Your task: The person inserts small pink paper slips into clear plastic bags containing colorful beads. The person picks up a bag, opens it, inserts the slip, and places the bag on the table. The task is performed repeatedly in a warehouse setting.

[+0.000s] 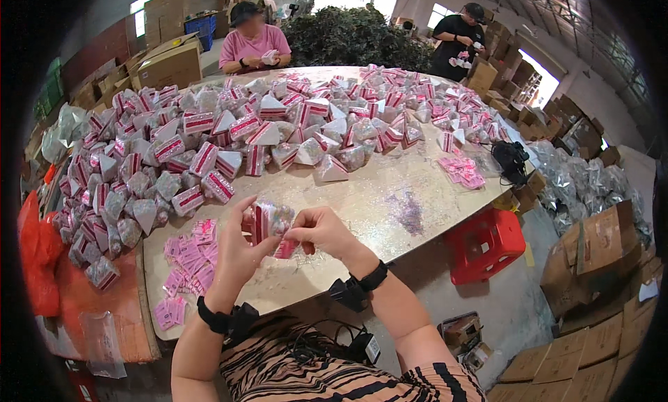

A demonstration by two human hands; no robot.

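Above the near edge of the round table (390,193), a clear packet (270,220) with a red-striped band is pinched between both hands: left hand (236,252) curled behind it, right hand (321,229) gripping its lower corner. Pink labels (188,259) lie left; heaped packets (229,134) beyond.

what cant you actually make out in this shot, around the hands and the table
- Head view: what is inside the small clear packet is too small and glinting to tell, and the left hand and right hand cover its edges.
- The pink label under the right hand's fingers is mostly hidden.
- Print on the pink labels on the table is too small to make out.
- The far end of the packet pile blurs toward the rim.
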